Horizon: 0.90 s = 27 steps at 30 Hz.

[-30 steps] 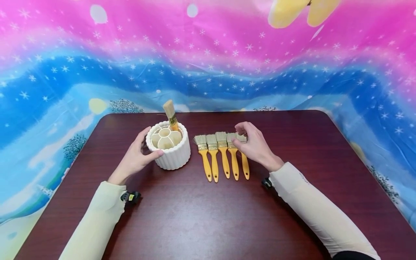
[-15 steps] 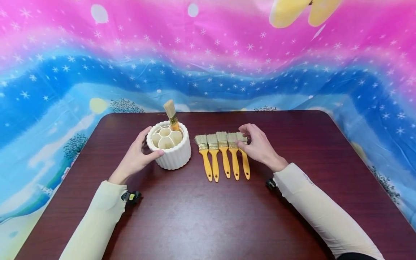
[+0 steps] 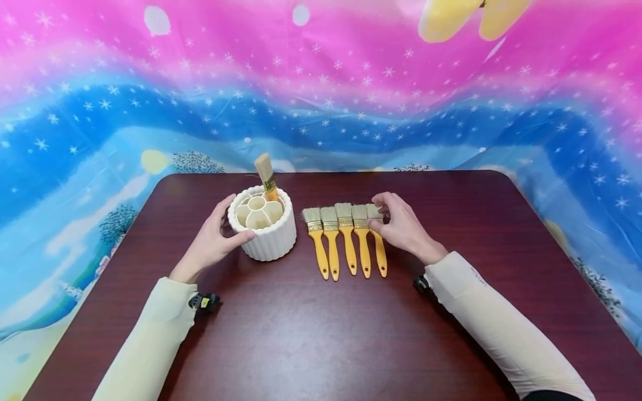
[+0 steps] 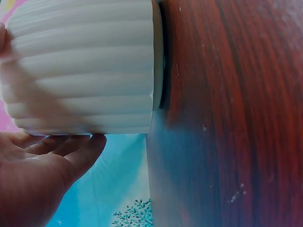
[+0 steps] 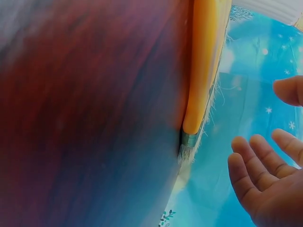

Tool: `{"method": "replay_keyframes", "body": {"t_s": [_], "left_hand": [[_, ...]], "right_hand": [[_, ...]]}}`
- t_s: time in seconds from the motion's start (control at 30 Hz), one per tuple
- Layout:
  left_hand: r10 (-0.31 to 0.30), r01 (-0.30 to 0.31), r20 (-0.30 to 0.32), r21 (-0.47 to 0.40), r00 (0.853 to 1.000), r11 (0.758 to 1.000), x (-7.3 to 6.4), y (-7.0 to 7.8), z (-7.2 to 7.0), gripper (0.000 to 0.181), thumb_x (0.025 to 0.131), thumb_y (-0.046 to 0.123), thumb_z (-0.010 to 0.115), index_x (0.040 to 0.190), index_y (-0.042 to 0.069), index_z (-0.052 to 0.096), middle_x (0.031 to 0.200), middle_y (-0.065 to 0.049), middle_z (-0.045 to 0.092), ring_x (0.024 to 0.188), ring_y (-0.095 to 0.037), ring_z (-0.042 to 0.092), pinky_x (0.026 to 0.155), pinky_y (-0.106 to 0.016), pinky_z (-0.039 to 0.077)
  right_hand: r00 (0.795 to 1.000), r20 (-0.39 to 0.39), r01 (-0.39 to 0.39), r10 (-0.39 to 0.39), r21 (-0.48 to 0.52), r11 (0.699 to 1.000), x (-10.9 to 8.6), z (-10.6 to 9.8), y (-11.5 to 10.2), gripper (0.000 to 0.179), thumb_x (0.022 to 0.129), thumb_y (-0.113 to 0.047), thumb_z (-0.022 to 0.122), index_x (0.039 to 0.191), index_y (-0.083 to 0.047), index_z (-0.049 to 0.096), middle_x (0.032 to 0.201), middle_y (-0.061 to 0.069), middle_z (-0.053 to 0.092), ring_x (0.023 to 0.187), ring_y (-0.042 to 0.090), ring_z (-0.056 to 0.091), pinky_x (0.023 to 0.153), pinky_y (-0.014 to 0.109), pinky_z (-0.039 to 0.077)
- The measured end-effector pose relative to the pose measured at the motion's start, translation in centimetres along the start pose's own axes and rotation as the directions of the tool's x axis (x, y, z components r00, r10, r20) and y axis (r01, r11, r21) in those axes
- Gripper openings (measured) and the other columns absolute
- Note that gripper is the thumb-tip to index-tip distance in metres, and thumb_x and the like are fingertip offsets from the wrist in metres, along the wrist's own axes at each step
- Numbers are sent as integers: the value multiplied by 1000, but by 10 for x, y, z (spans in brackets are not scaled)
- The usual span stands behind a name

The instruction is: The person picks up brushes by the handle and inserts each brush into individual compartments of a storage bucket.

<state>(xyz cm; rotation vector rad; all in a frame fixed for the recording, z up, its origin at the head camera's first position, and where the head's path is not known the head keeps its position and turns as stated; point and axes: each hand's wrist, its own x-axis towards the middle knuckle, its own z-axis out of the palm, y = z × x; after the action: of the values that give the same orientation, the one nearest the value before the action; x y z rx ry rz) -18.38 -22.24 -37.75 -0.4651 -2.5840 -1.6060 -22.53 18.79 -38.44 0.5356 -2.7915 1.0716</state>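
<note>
A white ribbed brush holder (image 3: 271, 242) with a scalloped rim and petal-shaped compartments stands left of centre. One paintbrush (image 3: 266, 172) sticks up, bristles on top, from a back compartment. My left hand (image 3: 205, 248) holds the holder's left side, thumb near the front rim; fingers (image 4: 85, 153) lie along its ribbed wall. Several yellow-handled paintbrushes (image 3: 347, 245) lie side by side to the right, bristles facing away from me. Over the bristle end of the rightmost paintbrush (image 3: 380, 259) hovers my right hand (image 3: 403, 225), thumb and fingers spread with nothing between them in the right wrist view.
The dark red-brown table (image 3: 281, 345) has rounded far corners. Just beyond its far edge hangs a pink and blue patterned cloth (image 3: 321, 122), which also runs along both sides. Dark wrist devices (image 3: 204, 302) sit at the sleeve cuffs.
My right hand has shifted slightly right over the rightmost paintbrush. The left hand, the holder and the paintbrushes stay as they were; the head view has drifted a little.
</note>
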Motion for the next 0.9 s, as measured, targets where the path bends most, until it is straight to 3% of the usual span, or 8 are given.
{"method": "replay_keyframes", "body": {"t_s": [0.27, 0.47, 0.7, 0.9], "left_hand": [[-7, 7, -3, 13, 1000, 1000, -2, -2, -2, 89, 83, 17, 76, 152, 13, 20, 149, -11, 34, 128, -28, 42, 100, -49, 39], [8, -8, -7, 4, 1000, 1000, -1, -6, -2, 90, 82, 14, 77, 152, 11, 21, 148, -14, 35, 127, -30, 43, 98, -49, 40], [-5, 5, 4, 34, 1000, 999, -11, 33, 0, 83, 84, 6, 72, 148, -4, 20, 145, -26, 34, 125, -38, 43, 97, -53, 40], [-5, 4, 5, 33, 1000, 999, -10, 33, 0, 84, 84, 6, 73, 148, -4, 20, 145, -26, 34, 125, -37, 44, 96, -52, 40]], "right_hand": [[998, 45, -29, 33, -91, 995, 3, -3, 2, 50, 85, -25, 71, 127, -6, 52, 116, 12, 53, 99, 27, 53, 81, 43, 47], [996, 82, -34, 46, -137, 990, 4, -5, 5, 48, 85, -25, 70, 126, -5, 53, 106, 13, 55, 90, 26, 51, 75, 40, 44], [991, 117, -48, 68, -167, 985, 5, -6, 10, 50, 84, -26, 72, 126, -5, 53, 103, 11, 54, 89, 25, 53, 75, 38, 45], [982, 160, -77, 105, -174, 982, 4, -6, 11, 51, 85, -26, 71, 127, -4, 52, 109, 12, 53, 90, 24, 52, 76, 39, 48]]}}
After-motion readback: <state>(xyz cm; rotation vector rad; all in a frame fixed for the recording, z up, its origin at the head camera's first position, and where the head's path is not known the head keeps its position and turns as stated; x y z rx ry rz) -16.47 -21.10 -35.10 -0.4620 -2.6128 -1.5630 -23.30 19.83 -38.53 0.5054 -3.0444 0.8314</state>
